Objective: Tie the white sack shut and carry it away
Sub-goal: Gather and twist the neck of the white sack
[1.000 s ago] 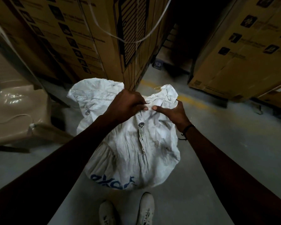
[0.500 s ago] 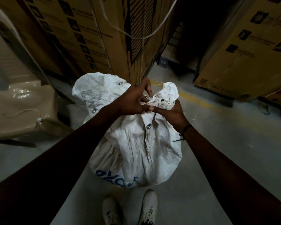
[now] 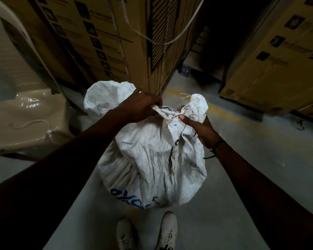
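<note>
Head view looks straight down on a crumpled white woven plastic sack [image 3: 152, 159] with blue lettering near its lower edge, standing full and rounded on the grey concrete floor [image 3: 251, 168] just ahead of a pair of white lace-up shoes [image 3: 146, 231]. Its mouth is gathered at the top, between the two hands. The left hand [image 3: 139, 107] is closed over a twisted ear of sack cloth at the left of the mouth, with a loose flap of the sack bulging out behind it. The right hand [image 3: 199, 127] is clamped on the bunched cloth at the right of the mouth, thumb pressed on top, with frayed threads sticking up from the flap above it. The two hands are close together, nearly meeting over the middle of the sack's neck. A thin dark wristband [image 3: 216, 147] circles the right wrist. Beyond the sack rises a tall brown cardboard carton [image 3: 101, 42] printed with dark icons, with a loose white packing strap [image 3: 161, 40] hanging across it. Another brown cardboard carton [image 3: 278, 60] stands to the right, across a dim gap. At the left sits a beige plastic-wrapped bundle [image 3: 27, 123] on the floor, well apart from the sack. A faded yellow painted line [image 3: 222, 112] crosses the floor beyond the right hand.
</note>
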`<state>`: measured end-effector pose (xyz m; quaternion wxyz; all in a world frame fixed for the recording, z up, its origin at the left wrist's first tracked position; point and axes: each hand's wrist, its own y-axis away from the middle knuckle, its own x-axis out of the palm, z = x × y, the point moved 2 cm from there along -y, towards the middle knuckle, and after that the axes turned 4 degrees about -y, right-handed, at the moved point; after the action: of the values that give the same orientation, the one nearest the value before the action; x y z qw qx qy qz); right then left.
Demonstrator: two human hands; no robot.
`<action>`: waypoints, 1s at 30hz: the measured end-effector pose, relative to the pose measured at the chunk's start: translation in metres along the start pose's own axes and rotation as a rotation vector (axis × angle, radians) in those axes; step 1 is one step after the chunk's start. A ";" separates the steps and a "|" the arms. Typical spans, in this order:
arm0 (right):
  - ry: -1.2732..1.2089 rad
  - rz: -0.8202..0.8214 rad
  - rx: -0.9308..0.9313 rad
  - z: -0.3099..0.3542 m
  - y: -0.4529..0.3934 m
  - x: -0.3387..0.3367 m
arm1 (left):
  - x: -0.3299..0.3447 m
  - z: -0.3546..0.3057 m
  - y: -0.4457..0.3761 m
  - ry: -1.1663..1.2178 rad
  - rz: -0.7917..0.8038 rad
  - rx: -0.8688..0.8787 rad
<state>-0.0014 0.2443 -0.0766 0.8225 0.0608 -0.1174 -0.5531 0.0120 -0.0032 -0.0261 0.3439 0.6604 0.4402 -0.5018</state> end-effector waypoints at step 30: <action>0.069 -0.039 -0.002 -0.010 -0.017 0.031 | 0.018 -0.012 0.039 -0.133 0.097 -0.251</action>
<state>-0.0025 0.2088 -0.0865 0.8153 0.0814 -0.0872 -0.5666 0.0544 -0.0029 -0.0402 0.4760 0.5978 0.4434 -0.4685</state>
